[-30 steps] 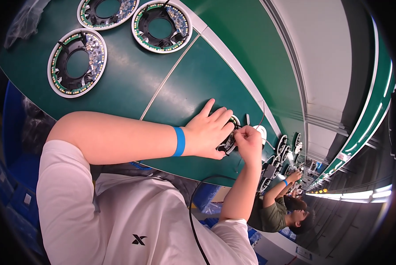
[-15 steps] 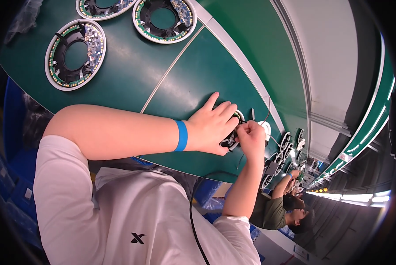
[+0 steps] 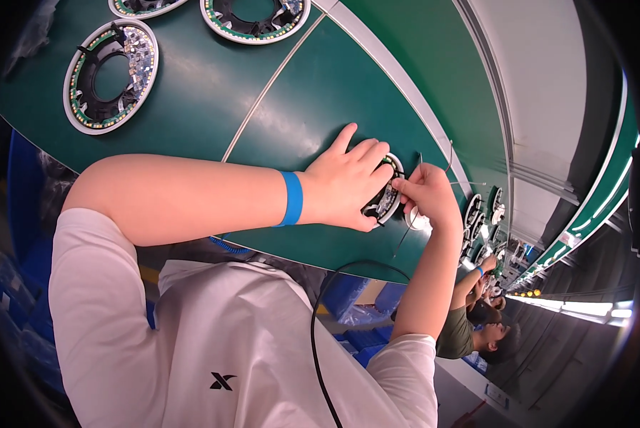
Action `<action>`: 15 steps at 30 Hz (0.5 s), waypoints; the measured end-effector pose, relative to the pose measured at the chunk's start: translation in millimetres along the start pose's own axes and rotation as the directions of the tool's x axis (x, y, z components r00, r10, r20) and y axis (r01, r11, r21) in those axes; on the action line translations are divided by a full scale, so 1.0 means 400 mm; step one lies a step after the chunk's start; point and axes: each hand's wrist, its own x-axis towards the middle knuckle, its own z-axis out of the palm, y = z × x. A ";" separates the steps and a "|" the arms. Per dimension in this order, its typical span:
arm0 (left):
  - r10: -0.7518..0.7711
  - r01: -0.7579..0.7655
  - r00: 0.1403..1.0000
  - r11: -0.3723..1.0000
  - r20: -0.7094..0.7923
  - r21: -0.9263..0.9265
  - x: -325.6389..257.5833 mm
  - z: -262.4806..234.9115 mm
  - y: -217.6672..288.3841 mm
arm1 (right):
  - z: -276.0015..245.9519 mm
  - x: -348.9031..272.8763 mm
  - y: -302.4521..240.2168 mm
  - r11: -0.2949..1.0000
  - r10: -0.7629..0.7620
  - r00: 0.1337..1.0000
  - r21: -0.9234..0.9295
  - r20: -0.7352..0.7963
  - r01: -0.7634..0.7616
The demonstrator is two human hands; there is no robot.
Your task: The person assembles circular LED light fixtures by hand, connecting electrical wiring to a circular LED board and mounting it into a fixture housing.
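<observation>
My left hand [image 3: 345,187] lies palm down across a ring-shaped LED board unit [image 3: 388,202]. Its thumb is at the near side and its fingers curl over the far part, so much of the ring is covered. At the unit's right edge, my right hand [image 3: 428,194] pinches thumb and forefinger together; what is between the fingertips is too small to make out. Thin wires [image 3: 406,235] stick out around the right hand. Partly behind that hand sits a white round part [image 3: 418,220] on the green table.
Larger white-rimmed LED rings [image 3: 148,78] lie at the far left of the green table [image 3: 277,128]. Beyond my right arm are several more units [image 3: 472,214] and a co-worker in a dark green shirt [image 3: 457,334]. A black cable [image 3: 314,321] hangs over my shirt.
My right hand has drawn slightly right, turning at the wrist, with its pinch now at the ring's right edge. More of the ring shows. The whole view has shifted a little.
</observation>
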 end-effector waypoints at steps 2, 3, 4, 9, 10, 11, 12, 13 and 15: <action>0.006 -0.006 1.000 1.000 -0.001 0.013 -0.003 -0.006 -0.008 | 0.005 0.006 -0.007 1.000 0.009 1.000 -0.010 0.015 -0.009; 0.010 -0.010 1.000 1.000 -0.007 0.027 -0.005 -0.008 -0.015 | 0.011 0.009 -0.010 1.000 0.010 1.000 -0.001 0.014 -0.010; 0.012 -0.011 1.000 0.999 -0.010 0.032 -0.007 -0.011 -0.021 | 0.016 0.012 -0.014 1.000 0.011 1.000 0.021 0.022 -0.012; 0.006 -0.006 1.000 1.000 -0.002 0.001 0.007 -0.014 -0.014 | 0.000 0.017 0.002 0.999 0.004 0.999 0.053 0.038 -0.006; 0.000 0.001 1.000 1.000 0.015 -0.008 0.015 -0.019 -0.008 | -0.010 0.016 -0.001 0.999 0.013 0.999 0.043 0.045 -0.015; 0.017 -0.017 1.000 1.000 0.018 -0.008 0.018 -0.014 -0.003 | -0.012 0.011 0.012 0.998 0.018 0.999 0.052 0.031 -0.020; 0.016 -0.015 1.000 1.000 0.016 -0.027 0.017 -0.012 0.000 | -0.008 0.010 0.033 0.993 -0.012 0.999 0.114 0.040 0.007; 0.016 -0.016 1.000 0.999 0.014 -0.047 0.016 -0.010 0.005 | -0.003 0.007 0.055 0.984 -0.042 0.998 0.176 0.044 0.034; 0.017 -0.016 0.999 0.999 0.036 -0.030 0.019 -0.021 -0.007 | 0.022 0.011 0.064 0.974 -0.099 0.995 0.201 -0.025 0.102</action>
